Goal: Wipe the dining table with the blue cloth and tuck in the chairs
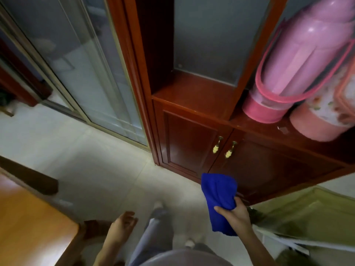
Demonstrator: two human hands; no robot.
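Right grip [235, 213] is closed round the blue cloth [219, 194], thumb across the front and fingers wrapped behind. The cloth is bunched at the middle: one end stands up above the hand, the other droops below the wrist. It's held in the air, off every surface, in front of the lower doors of the red-brown cabinet [192, 135]. Left grip [123, 224] hangs low, fingers loosely curled, holding nothing, just beside the corner of the bench [28, 217]. That orange wooden bench fills the lower left, well apart from the cloth. A dark chair [32, 177] back shows at its far edge, blurred. Grey trousers [157, 233] run down the middle over the pale tiled floor [96, 160]. On the cabinet, two brass handles [218, 144] sit side by side on the doors. Up on its shelf stands a pink flask [288, 73], and a second flask [318, 120] with a flower print is touching it on the right. Sliding glass doors [76, 73] stand left of the cabinet.
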